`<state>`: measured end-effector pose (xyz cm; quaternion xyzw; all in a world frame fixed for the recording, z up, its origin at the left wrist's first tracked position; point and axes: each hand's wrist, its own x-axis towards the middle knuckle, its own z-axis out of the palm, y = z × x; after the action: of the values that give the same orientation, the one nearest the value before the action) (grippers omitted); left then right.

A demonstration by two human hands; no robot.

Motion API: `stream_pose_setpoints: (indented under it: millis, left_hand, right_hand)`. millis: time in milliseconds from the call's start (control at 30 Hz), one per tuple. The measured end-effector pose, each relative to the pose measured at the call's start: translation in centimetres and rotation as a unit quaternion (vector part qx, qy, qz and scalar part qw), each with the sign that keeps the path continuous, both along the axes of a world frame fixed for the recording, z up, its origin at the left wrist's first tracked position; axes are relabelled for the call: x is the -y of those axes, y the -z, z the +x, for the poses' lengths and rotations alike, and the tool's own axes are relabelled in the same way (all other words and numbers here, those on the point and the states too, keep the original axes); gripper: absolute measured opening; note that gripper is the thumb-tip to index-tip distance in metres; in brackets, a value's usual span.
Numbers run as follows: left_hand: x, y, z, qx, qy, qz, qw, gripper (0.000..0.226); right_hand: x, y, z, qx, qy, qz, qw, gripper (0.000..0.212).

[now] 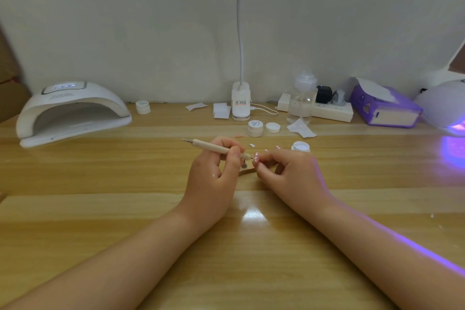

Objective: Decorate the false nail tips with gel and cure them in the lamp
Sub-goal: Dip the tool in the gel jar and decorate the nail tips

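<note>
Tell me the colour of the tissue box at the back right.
Purple, with white tissue sticking out the top; the tissue box shows in the head view.

Two hands work at the surface [100, 209]: left hand [214, 166] and right hand [289, 171]. One dotting pen [214, 147] in the left grip. Two curing lamps: one far left of the grips [73, 111], one far right, glowing purple [445, 106]. Three closed gel jars: [143, 107], stacked on another, and [255, 128]. One open jar [300, 146]. One loose lid [273, 127]. One desk lamp [240, 98]. One tissue box [385, 106]. One power strip [327, 111].
</note>
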<state>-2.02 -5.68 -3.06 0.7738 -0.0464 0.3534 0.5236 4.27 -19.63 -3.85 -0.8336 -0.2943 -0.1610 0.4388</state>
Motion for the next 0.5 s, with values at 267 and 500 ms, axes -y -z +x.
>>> stream_pose_setpoints:
  millis: [267, 500]
  left_hand:
    - [-0.03, 0.02, 0.06, -0.004, -0.006, 0.009, 1.0, 0.014]
    - [-0.05, 0.06, 0.03, -0.005, 0.001, 0.007, 1.0, 0.013]
  right_hand:
    - [-0.01, -0.14, -0.08, 0.0, -0.002, -0.002, 1.0, 0.01]
    - [0.02, -0.15, -0.12, -0.002, 0.002, -0.003, 1.0, 0.01]
